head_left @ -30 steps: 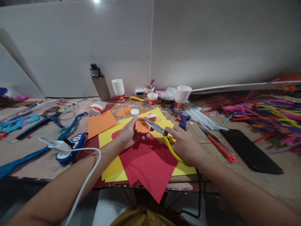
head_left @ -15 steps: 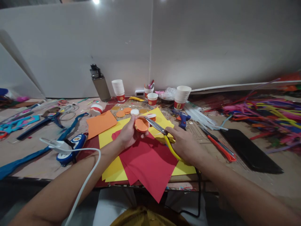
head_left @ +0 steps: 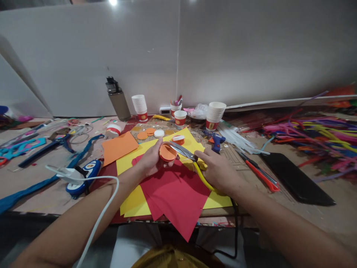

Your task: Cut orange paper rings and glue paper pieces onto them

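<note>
My left hand is closed around a cut-down paper cup, with orange paper showing inside its rim. In my right hand is a pair of scissors with yellow handles. Their metal blades lie across the upper rim of the cup; whether they touch it I cannot tell. Just behind them, another short red and white cup piece rests on yellow paper. Red sheets lie beneath both hands. Orange discs and a white disc sit farther back, near an orange sheet.
Stacked paper cups and a bottle stand along the wall. To the right are a blue glue gun, a red utility knife, a black phone-like slab and pipe cleaners. A white cable crosses my left forearm.
The cup in my left hand has tilted a little, and the scissor blades now reach farther over its rim. My right hand has shifted slightly left.
</note>
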`<state>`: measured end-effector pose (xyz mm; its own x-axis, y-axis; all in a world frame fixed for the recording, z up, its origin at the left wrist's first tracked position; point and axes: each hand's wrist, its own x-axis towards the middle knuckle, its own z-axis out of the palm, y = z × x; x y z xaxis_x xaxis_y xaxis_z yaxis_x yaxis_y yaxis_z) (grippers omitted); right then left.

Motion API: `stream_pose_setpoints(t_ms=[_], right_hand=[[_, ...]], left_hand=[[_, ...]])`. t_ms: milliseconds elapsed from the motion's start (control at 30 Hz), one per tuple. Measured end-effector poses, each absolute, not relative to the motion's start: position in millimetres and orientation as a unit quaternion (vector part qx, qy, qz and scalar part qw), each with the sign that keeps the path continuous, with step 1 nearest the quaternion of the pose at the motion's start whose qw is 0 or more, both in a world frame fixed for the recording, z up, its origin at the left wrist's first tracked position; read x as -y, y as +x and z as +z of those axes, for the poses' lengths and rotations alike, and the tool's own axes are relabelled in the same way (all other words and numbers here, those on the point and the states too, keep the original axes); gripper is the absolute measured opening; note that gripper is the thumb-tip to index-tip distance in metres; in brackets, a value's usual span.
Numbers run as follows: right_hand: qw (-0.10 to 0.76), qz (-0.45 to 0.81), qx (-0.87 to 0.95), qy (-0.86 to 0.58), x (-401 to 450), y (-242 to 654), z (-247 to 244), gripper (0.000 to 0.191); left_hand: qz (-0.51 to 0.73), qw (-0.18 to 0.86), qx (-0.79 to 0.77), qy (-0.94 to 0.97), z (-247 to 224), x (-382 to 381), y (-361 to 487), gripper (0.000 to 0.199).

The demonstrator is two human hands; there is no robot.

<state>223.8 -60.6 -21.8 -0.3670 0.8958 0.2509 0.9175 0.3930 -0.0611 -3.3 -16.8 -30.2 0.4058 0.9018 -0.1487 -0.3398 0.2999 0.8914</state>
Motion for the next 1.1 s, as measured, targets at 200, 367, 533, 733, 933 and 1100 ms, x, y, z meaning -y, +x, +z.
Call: stream_pose_setpoints(t_ms=[200, 367, 533, 733, 933, 1100], right_hand=[[0.114, -0.031, 0.826, -0.551, 63, 224, -20, 0.026], [0.119, -0.024, 0.818, -0.563, 62, 222, -20, 0.025], [0.13, -0.011, 0.811, -0.57, 60, 223, -20, 0.027], [0.151, -0.009, 0.823, -0.547, 58, 224, -20, 0.028], [0.136, -0.021, 0.832, -0.538, 59, 224, -22, 0.026], [0.123, -0.03, 0.826, -0.55, 62, 223, -19, 0.03]], left_hand=[[0.406, 0.725, -0.347, 0.435, -29, 13, -8, 0.053], [0.42, 0.728, -0.335, 0.426, -32, 12, -7, 0.06], [0.5, 0.699, -0.304, 0.411, -34, 18, 3, 0.054], [0.465, 0.708, -0.292, 0.444, -34, 22, 3, 0.053], [0.419, 0.74, -0.296, 0.434, -34, 21, 1, 0.057], [0.402, 0.735, -0.335, 0.43, -28, 21, 0, 0.061]])
